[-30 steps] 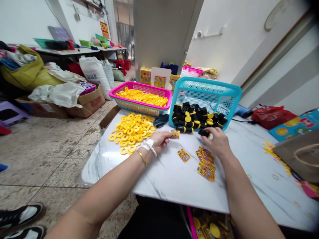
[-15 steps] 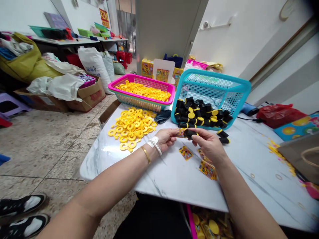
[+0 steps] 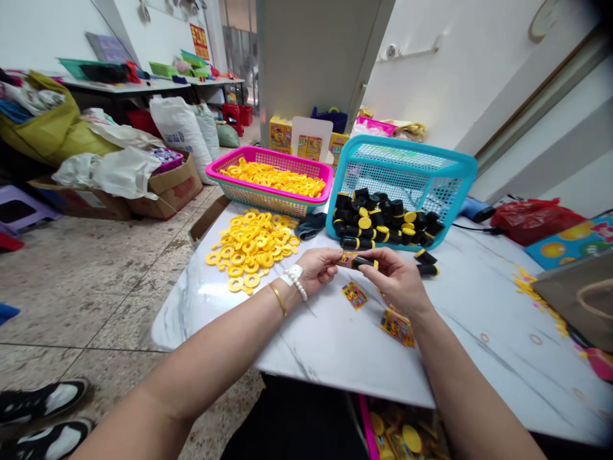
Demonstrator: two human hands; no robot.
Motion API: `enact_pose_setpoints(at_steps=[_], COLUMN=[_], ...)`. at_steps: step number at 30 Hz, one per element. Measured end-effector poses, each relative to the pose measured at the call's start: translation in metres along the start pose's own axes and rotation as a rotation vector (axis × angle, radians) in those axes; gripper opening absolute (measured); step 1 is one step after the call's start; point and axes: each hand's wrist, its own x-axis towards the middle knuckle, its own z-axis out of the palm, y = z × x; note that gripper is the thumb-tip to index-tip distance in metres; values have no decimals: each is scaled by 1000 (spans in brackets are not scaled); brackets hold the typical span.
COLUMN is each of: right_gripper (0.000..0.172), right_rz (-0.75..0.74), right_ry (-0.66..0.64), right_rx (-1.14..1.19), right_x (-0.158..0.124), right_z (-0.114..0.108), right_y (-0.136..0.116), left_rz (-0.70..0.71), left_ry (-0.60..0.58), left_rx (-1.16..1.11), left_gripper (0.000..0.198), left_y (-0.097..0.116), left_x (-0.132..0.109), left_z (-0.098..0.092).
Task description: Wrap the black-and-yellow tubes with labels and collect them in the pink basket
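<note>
My left hand (image 3: 318, 269) pinches a small printed yellow-and-red label (image 3: 347, 259) at its left end. My right hand (image 3: 396, 281) is closed on a black cylinder with a yellow end (image 3: 363, 262), which lies against the label's right side. Below them on the table rest one loose printed label (image 3: 354, 295) and a small stack of labels (image 3: 398, 327), partly hidden by my right wrist. Just behind the hands, several black cylinders with yellow ends (image 3: 378, 217) fill a tipped turquoise basket (image 3: 462, 191). More cylinders (image 3: 426, 257) lie beside my right hand.
A pile of yellow ring pieces (image 3: 251, 243) lies left on the marble-patterned table (image 3: 306, 348). Behind it stands a pink basket (image 3: 220, 174) full of similar pieces. A dark cloth (image 3: 310, 225) sits between the baskets. To the right are a red bag (image 3: 527, 220) and a brown paper bag (image 3: 579, 294).
The black cylinder has turned in my right hand, so its yellow end shows more and it lies along the label. My left hand keeps its pinch on the label.
</note>
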Motion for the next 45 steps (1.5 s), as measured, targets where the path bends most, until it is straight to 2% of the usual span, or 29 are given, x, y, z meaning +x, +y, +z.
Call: enact_pose_setpoints(at_steps=[3, 8, 15, 20, 26, 29, 32, 34, 36, 39, 45], right_gripper=[26, 28, 27, 28, 25, 25, 28, 30, 32, 30, 37], right_rz=[-22, 53, 68, 35, -53, -79, -106, -106, -125, -190, -317], right_ry=[21, 56, 88, 14, 30, 96, 160, 141, 77, -37, -80], right_rx=[42, 177, 284, 174, -61, -53, 70, 124, 134, 117, -196], right_x=[0, 1, 2, 0, -5, -5, -6, -6, -6, -6, -5], right_z=[0, 3, 4, 4, 3, 2, 2, 2, 3, 2, -3], right_y=[1, -2, -3, 0, 8, 8, 5, 3, 4, 6, 5], left_rz=[1, -28, -55, -63, -4, 67, 182, 178, 128, 94, 209], left_ry=[22, -50, -74, -61, -86, 17, 122, 76, -38, -138, -161], left_rx=[53, -19, -50, -103, -44, 60, 196, 257, 303, 389, 488], left_gripper=[9, 5, 6, 3, 10, 15, 29, 45, 57, 51, 45], left_y=[0, 0, 0, 0, -3, -5, -2, 2, 6, 8, -1], left_x=[-1, 0, 0, 0, 3, 2, -3, -6, -9, -7, 3], left_z=[1, -2, -3, -3, -7, -5, -2, -2, -4, -8, -8])
